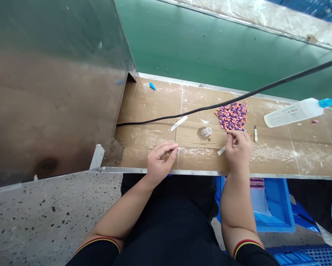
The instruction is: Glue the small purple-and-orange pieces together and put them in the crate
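Observation:
My left hand is in a pinch, thumb and forefinger meeting at the lower left corner of a cardboard strip; anything between the fingertips is too small to make out. At the strip's right end, my right hand is also closed, its fingertips at the lower edge of a pile of small purple, pink and orange pieces. What it pinches is hidden. Between the hands, a small clear cup stands on the strip beside a wet-looking spot. Whitish tape lies at the strip's upper left, with another tape piece beside my right hand.
A black cable crosses above the cardboard-covered bench. Right of the pile lie a small white-handled blade and a blue-tipped squeeze bottle. A blue cap lies far left. Metal panelling borders the left; a blue bin sits below.

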`<state>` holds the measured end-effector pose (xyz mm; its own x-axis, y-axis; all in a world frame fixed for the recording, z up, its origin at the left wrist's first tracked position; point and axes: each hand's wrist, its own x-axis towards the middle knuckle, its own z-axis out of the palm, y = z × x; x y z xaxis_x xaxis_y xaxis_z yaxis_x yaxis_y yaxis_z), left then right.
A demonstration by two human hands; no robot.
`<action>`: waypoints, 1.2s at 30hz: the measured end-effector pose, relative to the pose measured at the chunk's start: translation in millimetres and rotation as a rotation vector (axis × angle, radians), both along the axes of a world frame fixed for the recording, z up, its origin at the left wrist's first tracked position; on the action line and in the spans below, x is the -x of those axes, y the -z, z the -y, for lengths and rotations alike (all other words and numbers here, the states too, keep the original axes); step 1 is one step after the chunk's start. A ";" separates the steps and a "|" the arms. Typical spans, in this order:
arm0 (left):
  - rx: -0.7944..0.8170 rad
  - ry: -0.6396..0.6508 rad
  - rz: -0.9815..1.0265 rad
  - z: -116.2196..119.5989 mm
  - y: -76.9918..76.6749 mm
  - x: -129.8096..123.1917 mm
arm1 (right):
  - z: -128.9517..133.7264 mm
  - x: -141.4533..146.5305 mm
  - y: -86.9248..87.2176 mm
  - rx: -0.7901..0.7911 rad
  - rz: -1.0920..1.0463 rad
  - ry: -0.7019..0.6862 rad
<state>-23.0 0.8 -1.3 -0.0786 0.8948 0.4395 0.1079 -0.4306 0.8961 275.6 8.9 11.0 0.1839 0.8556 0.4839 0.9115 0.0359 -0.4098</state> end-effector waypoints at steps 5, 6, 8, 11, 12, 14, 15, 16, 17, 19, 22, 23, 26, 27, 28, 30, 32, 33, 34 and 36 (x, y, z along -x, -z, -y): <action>0.060 0.036 0.059 1.9 -1.3 -0.5 | 12.5 6.2 8.2 -0.102 -0.043 0.042; 0.064 0.054 0.071 1.8 -1.8 -1.0 | 13.4 8.2 10.6 -0.115 -0.039 0.043; 0.070 0.089 0.097 1.5 -2.1 -2.1 | 12.7 11.6 14.9 -0.108 -0.009 0.031; 0.074 0.092 0.101 1.2 -1.1 -2.9 | 8.2 13.2 19.4 -0.038 0.035 0.013; 0.076 0.087 0.091 1.3 -0.5 -2.9 | 7.0 13.1 20.1 -0.022 0.037 0.011; 0.087 0.080 0.068 1.6 0.3 -2.4 | 6.4 12.6 20.4 -0.012 0.024 0.006; 0.094 0.078 0.061 1.8 0.6 -2.2 | 7.1 12.3 20.2 -0.019 0.012 0.007; 0.100 0.076 0.058 2.0 0.6 -2.0 | 8.4 12.0 19.7 -0.033 -0.003 0.016; 0.105 0.075 0.059 2.2 0.4 -1.9 | 9.9 11.6 19.2 -0.049 -0.019 0.034; 0.138 0.070 0.085 2.5 -0.8 -2.6 | 12.8 10.9 18.0 -0.090 -0.044 0.082; 0.272 0.068 0.180 2.5 -3.9 -5.6 | 14.9 11.5 14.6 -0.148 -0.075 0.121; 0.329 0.072 0.214 2.2 -5.0 -7.3 | 15.4 13.6 12.6 -0.167 -0.091 0.118; 0.457 0.112 0.294 1.2 -7.5 -14.2 | 20.3 31.9 4.1 -0.227 -0.216 0.065; 0.478 0.128 0.315 0.9 -7.9 -17.1 | 23.8 42.8 0.7 -0.240 -0.299 0.025; 0.487 0.140 0.334 0.8 -8.0 -20.0 | 28.1 55.9 -2.6 -0.245 -0.401 -0.024; 0.481 0.152 0.352 1.2 -7.5 -25.4 | 38.1 85.6 -8.0 -0.227 -0.633 -0.146; 0.443 0.163 0.343 2.5 -6.2 -29.2 | 47.3 114.3 -10.9 -0.200 -0.797 -0.213; 0.405 0.161 0.328 3.4 -5.4 -30.1 | 50.9 126.3 -11.3 -0.195 -0.850 -0.223; 0.355 0.155 0.302 4.3 -4.5 -30.4 | 53.6 136.1 -11.0 -0.194 -0.890 -0.223; 0.248 0.144 0.228 6.3 -3.2 -29.5 | 56.7 148.5 -9.3 -0.211 -0.951 -0.215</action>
<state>6.5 -5.4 1.9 -0.0148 0.9809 0.1939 -0.1531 -0.1938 0.9690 127.1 -47.8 20.3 0.4255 0.8297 0.3614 0.1727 0.3175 -0.9324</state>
